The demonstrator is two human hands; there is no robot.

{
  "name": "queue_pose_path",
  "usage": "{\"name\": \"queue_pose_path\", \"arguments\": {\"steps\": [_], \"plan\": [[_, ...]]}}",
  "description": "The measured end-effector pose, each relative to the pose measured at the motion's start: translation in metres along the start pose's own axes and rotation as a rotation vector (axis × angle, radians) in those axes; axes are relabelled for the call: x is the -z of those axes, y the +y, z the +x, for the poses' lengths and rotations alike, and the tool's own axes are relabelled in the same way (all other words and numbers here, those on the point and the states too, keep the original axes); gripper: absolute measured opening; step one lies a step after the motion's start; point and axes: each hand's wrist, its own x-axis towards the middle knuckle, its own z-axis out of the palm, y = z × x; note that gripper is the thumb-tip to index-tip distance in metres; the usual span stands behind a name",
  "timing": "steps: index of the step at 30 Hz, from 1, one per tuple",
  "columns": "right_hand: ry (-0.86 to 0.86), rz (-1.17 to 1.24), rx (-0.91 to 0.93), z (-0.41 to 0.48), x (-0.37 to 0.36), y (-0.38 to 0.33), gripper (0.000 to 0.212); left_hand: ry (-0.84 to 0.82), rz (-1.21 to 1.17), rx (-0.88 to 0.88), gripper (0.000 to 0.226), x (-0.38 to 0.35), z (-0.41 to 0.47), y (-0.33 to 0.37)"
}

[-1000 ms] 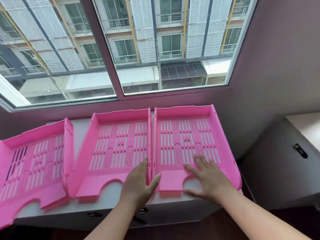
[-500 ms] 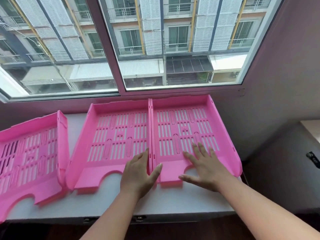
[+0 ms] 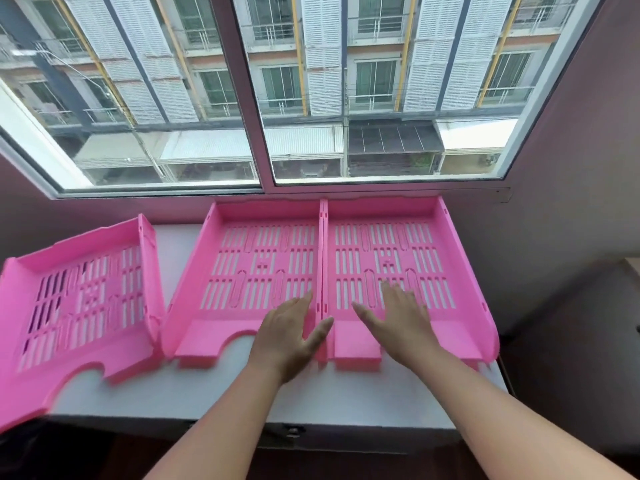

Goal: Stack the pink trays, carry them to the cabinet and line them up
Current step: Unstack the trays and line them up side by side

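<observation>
Three pink slotted trays lie on the white cabinet top (image 3: 214, 389) under the window. The right tray (image 3: 398, 244) and the middle tray (image 3: 249, 258) sit side by side with their walls touching. The left tray (image 3: 79, 306) lies apart, turned at an angle, its near corner overhanging the cabinet's front edge. My left hand (image 3: 289, 336) rests flat at the middle tray's near right corner, thumb across the joined walls. My right hand (image 3: 398, 320) lies flat, fingers spread, on the right tray's floor near its front.
A large window with a central frame post (image 3: 249, 109) stands right behind the trays. A wall (image 3: 571, 168) closes the right side. A second, lower cabinet (image 3: 588, 358) stands at the right, past the right tray.
The middle and right trays have slid away from me toward the window under my hands. My view has moved closer and tilted down.
</observation>
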Motion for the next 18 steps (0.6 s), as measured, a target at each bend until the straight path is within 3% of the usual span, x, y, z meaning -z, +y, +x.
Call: {"name": "queue_pose_path", "arguments": {"steps": [6, 11, 14, 18], "plan": [[-0.039, 0.335, 0.102, -0.011, -0.032, -0.076, 0.088, 0.262, 0.090, 0.142, 0.075, 0.041, -0.032, -0.059], [0.087, 0.401, -0.004, -0.011, -0.061, -0.101, 0.081, 0.407, 0.154, 0.419, 0.068, 0.068, -0.055, -0.125], [0.155, 0.404, -0.038, -0.010, -0.067, -0.105, 0.078, 0.363, -0.084, 0.551, 0.083, 0.070, -0.054, -0.153], [0.195, 0.376, -0.055, -0.011, -0.071, -0.105, 0.075, 0.344, -0.409, 0.576, 0.087, 0.070, -0.043, -0.170]]}}
